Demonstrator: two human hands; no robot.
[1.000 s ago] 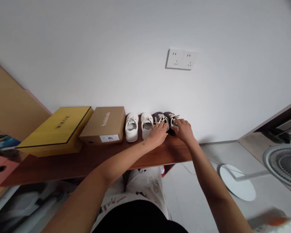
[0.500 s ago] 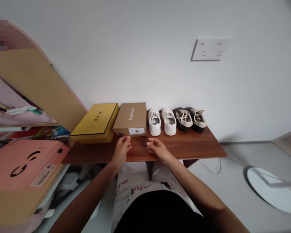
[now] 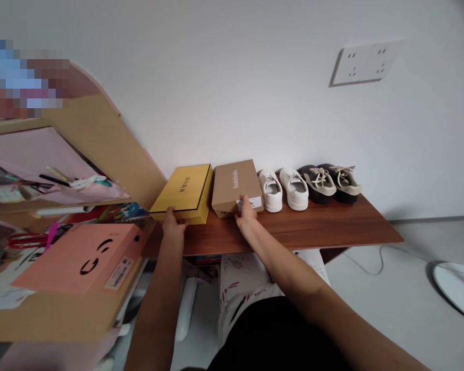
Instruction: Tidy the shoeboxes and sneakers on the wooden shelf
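A yellow shoe box [image 3: 185,189] and a brown cardboard shoe box [image 3: 234,181] lie side by side on a dark wooden bench [image 3: 313,226] against the wall. My left hand [image 3: 173,222] rests on the near edge of the yellow box, fingers curled onto it. My right hand [image 3: 246,212] touches the labelled front end of the brown box, fingers bent against it. To the right of the boxes stand a pair of white sneakers [image 3: 283,189] and a pair of dark sneakers with beige laces [image 3: 331,181].
A pink box with a face drawing [image 3: 83,257] sits at the lower left on a cardboard piece. A pink shelf with clutter [image 3: 42,175] stands at the left. A wall socket [image 3: 365,61] is above; a white round fan base [image 3: 458,286] and cable lie on the floor at right.
Both hands left the dark sneakers, drew back over the bench and moved left onto the two boxes. The view swung left, bringing the shelf and pink box in.
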